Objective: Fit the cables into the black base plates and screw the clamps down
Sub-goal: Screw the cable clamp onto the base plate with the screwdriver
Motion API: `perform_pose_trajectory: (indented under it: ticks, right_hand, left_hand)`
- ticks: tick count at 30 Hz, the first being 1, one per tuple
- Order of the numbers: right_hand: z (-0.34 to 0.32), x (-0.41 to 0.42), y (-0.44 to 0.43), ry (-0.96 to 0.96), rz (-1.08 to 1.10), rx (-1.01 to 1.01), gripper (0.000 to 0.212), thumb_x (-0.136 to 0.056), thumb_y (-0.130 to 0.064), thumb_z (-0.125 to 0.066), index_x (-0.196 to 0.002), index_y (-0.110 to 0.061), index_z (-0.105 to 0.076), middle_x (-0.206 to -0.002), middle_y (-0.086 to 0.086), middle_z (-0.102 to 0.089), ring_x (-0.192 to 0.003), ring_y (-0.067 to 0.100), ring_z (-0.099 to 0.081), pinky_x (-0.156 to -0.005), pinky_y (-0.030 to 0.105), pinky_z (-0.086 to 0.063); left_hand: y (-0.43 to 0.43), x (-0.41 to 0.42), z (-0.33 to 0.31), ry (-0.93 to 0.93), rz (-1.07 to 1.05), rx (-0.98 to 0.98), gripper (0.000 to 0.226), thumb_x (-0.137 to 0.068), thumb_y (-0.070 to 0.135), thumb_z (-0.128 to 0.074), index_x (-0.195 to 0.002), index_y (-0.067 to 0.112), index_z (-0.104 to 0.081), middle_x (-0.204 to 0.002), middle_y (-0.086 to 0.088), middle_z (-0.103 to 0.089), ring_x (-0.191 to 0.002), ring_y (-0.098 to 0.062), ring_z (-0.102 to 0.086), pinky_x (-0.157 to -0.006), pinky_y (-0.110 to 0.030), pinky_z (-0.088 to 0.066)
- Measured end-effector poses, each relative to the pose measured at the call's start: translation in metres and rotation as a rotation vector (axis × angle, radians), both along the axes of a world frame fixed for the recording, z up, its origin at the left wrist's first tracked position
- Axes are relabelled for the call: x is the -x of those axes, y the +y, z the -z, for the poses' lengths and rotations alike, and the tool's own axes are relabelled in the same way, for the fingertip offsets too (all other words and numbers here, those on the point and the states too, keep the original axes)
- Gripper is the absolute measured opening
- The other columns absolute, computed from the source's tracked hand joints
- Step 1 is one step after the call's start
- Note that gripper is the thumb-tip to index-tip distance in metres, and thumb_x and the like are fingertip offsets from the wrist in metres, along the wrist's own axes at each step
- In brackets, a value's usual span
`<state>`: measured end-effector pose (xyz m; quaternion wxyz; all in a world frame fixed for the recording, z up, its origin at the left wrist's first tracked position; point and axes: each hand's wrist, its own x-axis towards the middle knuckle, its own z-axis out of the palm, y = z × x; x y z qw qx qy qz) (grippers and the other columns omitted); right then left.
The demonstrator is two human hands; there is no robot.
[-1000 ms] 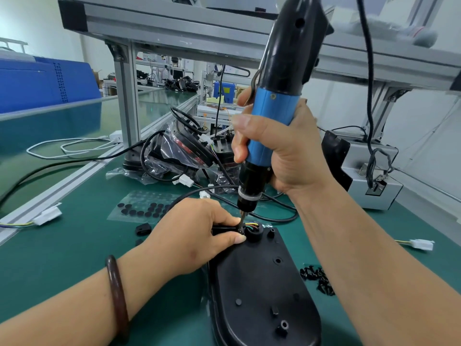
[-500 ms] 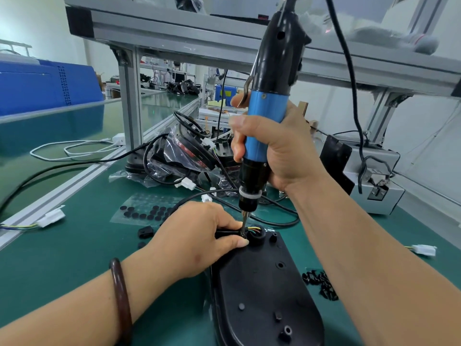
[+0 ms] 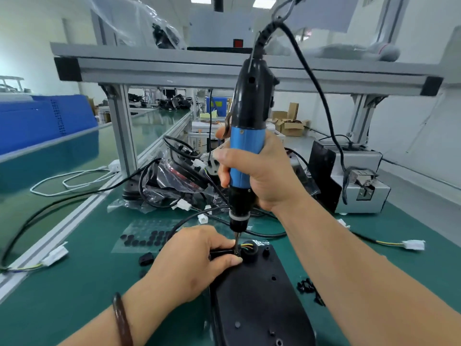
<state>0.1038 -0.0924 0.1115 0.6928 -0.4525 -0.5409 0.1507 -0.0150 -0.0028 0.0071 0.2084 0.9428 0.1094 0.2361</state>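
A black base plate [image 3: 259, 300] lies on the green mat in front of me. At its far end a black cable [image 3: 184, 222] enters a round opening where coloured wires [image 3: 247, 245] show. My left hand [image 3: 192, 263] pinches the cable and clamp at that end, thumb and fingers closed on it. My right hand [image 3: 259, 176] grips a blue and black electric screwdriver [image 3: 245, 146] held upright, its bit tip down at the clamp beside my left fingertips. The screw itself is hidden.
A pile of bagged cables and parts [image 3: 174, 178] sits behind the plate. A clear sheet of black rubber pads [image 3: 144, 238] lies left, loose black screws [image 3: 309, 288] right. A grey screw feeder box [image 3: 361, 186] stands at the right. An aluminium frame [image 3: 199, 71] spans overhead.
The view has tilted up a little, showing more of the frame and the tool's cord. Both hands and the screwdriver stay at the same spot on the clamp.
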Motion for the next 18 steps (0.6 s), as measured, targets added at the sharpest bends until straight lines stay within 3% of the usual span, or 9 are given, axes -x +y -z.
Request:
perform_pose_trajectory:
  ticks: [7,11,18]
  right_hand:
    - [0.0002,0.0025,-0.005,-0.011,-0.044,-0.001,0.02,-0.077,0.0,-0.065,-0.092,-0.007,-0.055,-0.055,0.003,-0.054,-0.045,0.017,-0.053,-0.053,0.03,-0.049]
    - [0.0008,0.0023,-0.0037,-0.02,-0.056,-0.002,0.019,-0.077,0.002,-0.064,-0.089,-0.01,-0.056,-0.055,0.002,-0.054,-0.044,0.017,-0.053,-0.053,0.03,-0.049]
    - [0.0005,0.0018,0.0007,-0.014,-0.09,0.022,0.017,-0.075,0.002,-0.064,-0.086,-0.006,-0.053,-0.057,0.006,-0.051,-0.042,0.02,-0.051,-0.052,0.03,-0.047]
  left_hand:
    - [-0.0019,0.0007,-0.0021,-0.03,-0.009,0.007,0.023,-0.073,0.053,-0.072,-0.088,0.036,-0.071,-0.07,0.021,-0.057,-0.072,0.001,-0.055,-0.068,-0.02,-0.045]
    - [-0.0018,0.0011,-0.0028,-0.013,0.0,-0.002,0.025,-0.074,0.055,-0.069,-0.091,0.036,-0.072,-0.072,0.019,-0.058,-0.074,0.0,-0.055,-0.07,-0.023,-0.047]
    - [-0.0004,0.0005,-0.0014,-0.003,0.008,-0.028,0.031,-0.077,0.054,-0.067,-0.098,0.033,-0.072,-0.07,0.021,-0.054,-0.073,0.001,-0.053,-0.068,-0.013,-0.039]
